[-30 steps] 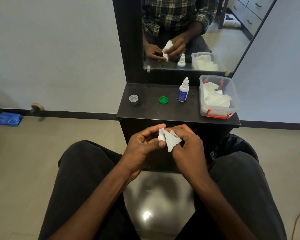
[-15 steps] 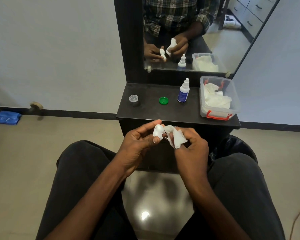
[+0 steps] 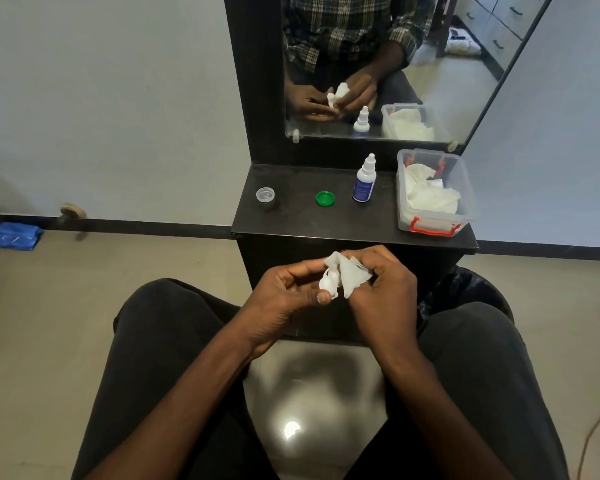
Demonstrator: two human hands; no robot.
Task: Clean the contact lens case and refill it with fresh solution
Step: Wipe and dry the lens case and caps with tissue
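While gripped, tissue (image 3: 352, 277) against case (image 3: 328, 282).

Head-worn view, looking down, close over lap

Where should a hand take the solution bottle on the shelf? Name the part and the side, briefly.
Grip the solution bottle round its wide lower body, coming from the front. It stands upright with a narrow capped tip on top, the mirror lies close behind, and the plastic box stands to its right.
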